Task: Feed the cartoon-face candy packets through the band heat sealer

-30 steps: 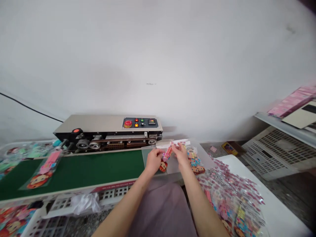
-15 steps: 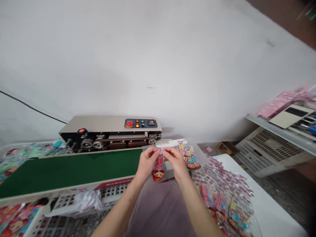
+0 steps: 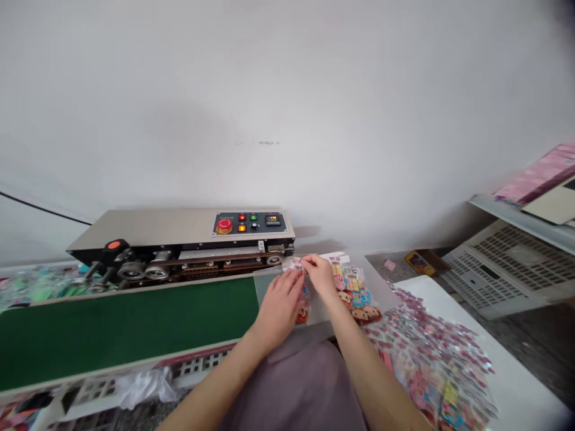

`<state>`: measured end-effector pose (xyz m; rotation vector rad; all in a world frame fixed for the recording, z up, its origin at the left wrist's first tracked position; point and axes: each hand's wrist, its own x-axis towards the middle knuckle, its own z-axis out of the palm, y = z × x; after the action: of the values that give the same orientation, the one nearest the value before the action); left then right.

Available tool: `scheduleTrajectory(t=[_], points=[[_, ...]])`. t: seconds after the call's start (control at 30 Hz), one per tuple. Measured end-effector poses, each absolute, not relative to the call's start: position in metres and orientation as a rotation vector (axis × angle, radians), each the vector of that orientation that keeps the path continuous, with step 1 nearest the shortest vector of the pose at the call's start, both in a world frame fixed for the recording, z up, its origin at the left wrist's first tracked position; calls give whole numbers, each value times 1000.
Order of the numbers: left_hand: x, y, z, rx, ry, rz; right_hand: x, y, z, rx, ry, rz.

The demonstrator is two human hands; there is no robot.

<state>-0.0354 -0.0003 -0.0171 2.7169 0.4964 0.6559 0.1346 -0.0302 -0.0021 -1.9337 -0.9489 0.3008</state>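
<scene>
A clear plastic packet (image 3: pixel 302 315) with a red-haired doll figure in it lies at the right end of the machine, on a translucent sheet (image 3: pixel 321 311). My left hand (image 3: pixel 279 302) rests over the packet with its fingers stretched out, covering much of it. With thumb and forefinger together, my right hand (image 3: pixel 320 276) pinches the packet's top edge. Just right of that hand, several filled doll packets (image 3: pixel 357 299) overlap one another.
A sealing machine (image 3: pixel 179 239) with a lit control panel stands against the wall, behind a green conveyor belt (image 3: pixel 135 332). Many small pink-and-clear packets (image 3: pixel 440 335) are heaped on a white table (image 3: pixel 516 383) at right. Grey plastic crates (image 3: pixel 489 266) stand beyond.
Both hands were pinching the packet's top edge with the doll in plain view. My left hand has since flattened over the packet, and the view has shifted slightly right.
</scene>
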Motion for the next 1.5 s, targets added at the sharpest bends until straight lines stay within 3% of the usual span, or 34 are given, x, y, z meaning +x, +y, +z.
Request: scheduleTrajectory(t=[0.17,0.33,0.4,0.63,0.83,1.07,1.5], points=[[-36,4,-39,2959,409,391,161,-61,-4,-2133,-1100,141],[-36,-1,-38,2882,509,376,167,-117,-16,-2606,-1396,-411],[-36,-3,-37,2860,571,365,155,-122,-23,-2661,-1462,-469],[-57,5,-33,2860,785,339,90,-91,-21,-2538,-1560,-331],[-81,12,-6,2848,1044,276,112,-68,3,-2509,-1460,-253],[-62,0,16,2736,758,223,126,-43,-5,-2573,-1308,-300],[-35,-13,3,2806,541,148,124,-59,-15,-2428,-1502,-273]])
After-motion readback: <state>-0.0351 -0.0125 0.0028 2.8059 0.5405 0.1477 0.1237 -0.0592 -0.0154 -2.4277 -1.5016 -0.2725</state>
